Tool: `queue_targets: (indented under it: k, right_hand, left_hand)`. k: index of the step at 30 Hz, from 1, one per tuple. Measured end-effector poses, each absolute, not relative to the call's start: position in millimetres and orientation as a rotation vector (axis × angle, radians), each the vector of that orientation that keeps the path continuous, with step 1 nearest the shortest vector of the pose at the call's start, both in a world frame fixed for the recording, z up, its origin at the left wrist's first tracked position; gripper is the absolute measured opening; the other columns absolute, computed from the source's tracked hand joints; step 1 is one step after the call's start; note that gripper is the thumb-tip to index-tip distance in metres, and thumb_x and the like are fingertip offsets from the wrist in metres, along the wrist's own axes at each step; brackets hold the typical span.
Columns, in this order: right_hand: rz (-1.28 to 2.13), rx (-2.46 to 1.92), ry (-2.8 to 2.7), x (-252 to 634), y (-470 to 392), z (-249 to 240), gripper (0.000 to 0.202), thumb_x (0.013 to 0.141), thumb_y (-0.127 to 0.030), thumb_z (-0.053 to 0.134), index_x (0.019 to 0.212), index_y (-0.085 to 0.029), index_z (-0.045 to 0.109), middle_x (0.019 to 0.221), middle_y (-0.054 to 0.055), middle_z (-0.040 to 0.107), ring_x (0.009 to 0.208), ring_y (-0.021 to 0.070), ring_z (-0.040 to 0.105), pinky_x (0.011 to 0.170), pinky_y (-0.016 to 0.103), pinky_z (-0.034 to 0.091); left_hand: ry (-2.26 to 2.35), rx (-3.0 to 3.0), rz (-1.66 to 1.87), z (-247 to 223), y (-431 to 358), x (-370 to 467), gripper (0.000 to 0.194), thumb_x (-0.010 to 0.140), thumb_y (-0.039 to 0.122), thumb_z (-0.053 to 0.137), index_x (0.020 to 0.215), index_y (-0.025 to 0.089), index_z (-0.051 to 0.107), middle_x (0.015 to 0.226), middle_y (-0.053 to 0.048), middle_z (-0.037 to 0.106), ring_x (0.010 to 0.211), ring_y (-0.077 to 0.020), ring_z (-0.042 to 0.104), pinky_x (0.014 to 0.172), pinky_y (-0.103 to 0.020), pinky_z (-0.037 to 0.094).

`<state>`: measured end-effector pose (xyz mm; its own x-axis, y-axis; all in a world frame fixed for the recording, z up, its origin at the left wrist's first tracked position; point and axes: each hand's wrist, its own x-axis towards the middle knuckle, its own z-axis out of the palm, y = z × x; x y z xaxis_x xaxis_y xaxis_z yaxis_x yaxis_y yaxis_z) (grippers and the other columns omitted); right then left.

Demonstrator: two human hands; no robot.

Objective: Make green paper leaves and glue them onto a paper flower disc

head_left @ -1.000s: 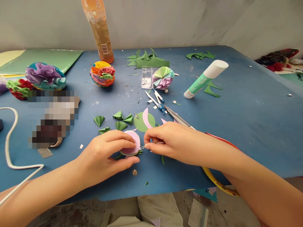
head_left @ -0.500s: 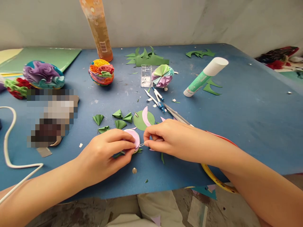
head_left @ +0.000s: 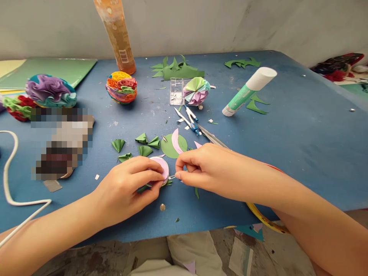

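My left hand (head_left: pixel 130 184) is closed on the edge of a stack of round lilac paper discs (head_left: pixel 162 164), holding it low over the table. My right hand (head_left: pixel 198 166) pinches a thin white thread (head_left: pixel 172 177) that runs to the right edge of the stack. Whether a needle is also in those fingers cannot be seen. Just beyond lies a green paper disc (head_left: pixel 168 147) with a lilac crescent (head_left: pixel 176 140) on top. Several folded green paper fans (head_left: pixel 145 150) lie past my left hand. Scissors (head_left: pixel 212 136) are partly covered by my right forearm.
A compass (head_left: pixel 188 122), a clear plastic case (head_left: pixel 176 96), a pastel paper ball (head_left: pixel 196 91) and a glue stick (head_left: pixel 248 92) stand farther back. An orange bottle (head_left: pixel 119 42) and bright paper balls (head_left: pixel 121 87) are at back left. A white cable (head_left: pixel 11 195) runs along the left.
The whole view shifts slightly. My right hand stays beside the stack with the thread, its fingers hardly moved. The left hand keeps the same hold.
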<state>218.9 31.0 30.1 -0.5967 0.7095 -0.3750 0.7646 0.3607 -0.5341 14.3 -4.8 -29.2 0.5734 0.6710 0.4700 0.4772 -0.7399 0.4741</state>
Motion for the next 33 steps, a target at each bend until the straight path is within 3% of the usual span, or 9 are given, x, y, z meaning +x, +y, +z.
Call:
queue_targets:
  k: [9, 18, 23, 27, 33]
  right_hand:
    - [-1.006, 1.328, 2.534, 211.5, 31.2, 27.8, 0.022, 0.080, -0.023, 0.046, 0.061, -0.020, 0.055, 0.041, -0.008, 0.036, 0.041, 0.0074, 0.029, 0.052, 0.023, 0.024]
    - [-0.993, 1.286, 2.561, 211.6, 31.6, 27.1, 0.023, 0.084, -0.024, 0.047, 0.065, -0.018, 0.059, 0.052, -0.004, 0.050, 0.047, 0.0088, 0.041, 0.052, 0.023, 0.026]
    - [-0.706, 0.991, 2.824, 219.8, 32.5, 18.5, 0.016, 0.085, -0.017, 0.050, 0.076, -0.019, 0.062, 0.066, -0.001, 0.059, 0.059, 0.0118, 0.050, 0.053, 0.024, 0.026]
    - [-0.401, 0.739, 2.910, 219.8, 33.4, 17.4, 0.017, 0.083, -0.008, 0.050, 0.071, -0.016, 0.060, 0.063, 0.000, 0.055, 0.053, 0.0105, 0.043, 0.049, 0.025, 0.021]
    - [-0.357, 0.745, 2.941, 233.9, 41.8, 22.7, 0.023, 0.082, -0.004, 0.046, 0.068, -0.015, 0.060, 0.063, 0.002, 0.055, 0.055, 0.0115, 0.043, 0.051, 0.026, 0.022]
  left_hand:
    - [0.937, 2.541, 0.906, -28.9, -4.6, 14.6, 0.011, 0.079, 0.009, 0.058, 0.087, 0.016, 0.063, 0.091, -0.006, 0.068, 0.084, -0.0137, 0.063, 0.077, -0.026, 0.053]
    - [0.768, 3.047, 0.622, -25.3, -6.8, 7.6, 0.020, 0.085, 0.015, 0.052, 0.103, 0.011, 0.059, 0.096, -0.011, 0.068, 0.091, -0.0197, 0.062, 0.073, -0.031, 0.054]
    - [0.699, 3.228, 0.596, -22.8, -10.0, 9.9, 0.021, 0.085, 0.016, 0.053, 0.102, 0.007, 0.060, 0.097, -0.009, 0.068, 0.091, -0.0190, 0.062, 0.078, -0.030, 0.053]
    - [0.667, 3.255, 0.678, -22.6, -10.9, 13.2, 0.013, 0.083, 0.014, 0.055, 0.090, 0.008, 0.063, 0.097, -0.009, 0.069, 0.088, -0.0200, 0.063, 0.077, -0.032, 0.054]
    - [0.674, 3.236, 0.674, -22.2, -12.2, 12.7, 0.015, 0.082, 0.014, 0.054, 0.090, 0.007, 0.064, 0.098, -0.009, 0.070, 0.088, -0.0203, 0.064, 0.076, -0.031, 0.055]
